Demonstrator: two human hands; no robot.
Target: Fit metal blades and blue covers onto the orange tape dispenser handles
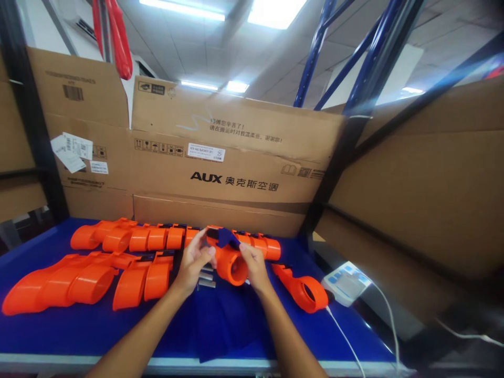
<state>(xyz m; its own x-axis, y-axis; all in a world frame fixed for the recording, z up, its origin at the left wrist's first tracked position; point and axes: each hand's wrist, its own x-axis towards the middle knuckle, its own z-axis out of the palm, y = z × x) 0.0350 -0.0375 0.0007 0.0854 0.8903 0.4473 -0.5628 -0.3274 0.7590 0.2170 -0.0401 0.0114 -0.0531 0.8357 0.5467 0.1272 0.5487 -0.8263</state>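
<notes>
Holding: left hand (196, 265) nearly closed, thumb and fingers on the left side of an orange loop (223, 263); right hand (255, 265) partly curled, pinching the right end of a dark blue flap (227, 238) on top.
Orange loop: raised over the middle of the bench (299, 336), its round opening facing near.
Metal pieces (207, 284): on the bench, beside the left hand.
Left rows: more orange loops (90, 286), near and far.
Right side: one orange strap (293, 287) beside a white device (345, 283).
Far edge: printed cardboard (240, 152), upright.
</notes>
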